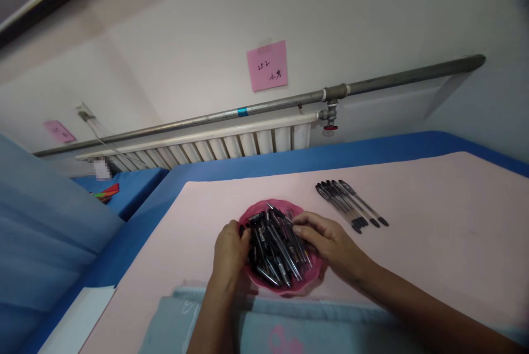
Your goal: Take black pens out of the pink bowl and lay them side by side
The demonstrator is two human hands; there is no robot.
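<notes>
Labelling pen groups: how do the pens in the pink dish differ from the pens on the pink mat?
The black pens in the pink plastic dish lie jumbled, touched by the left hand and right hand. The black pens on the pink mat lie parallel, fewer, untouched. Both look like the same type.

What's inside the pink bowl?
The pink bowl holds a heap of black and clear pens. The left hand and right hand reach into it. The bowl's bottom is hidden under the pens.
</notes>
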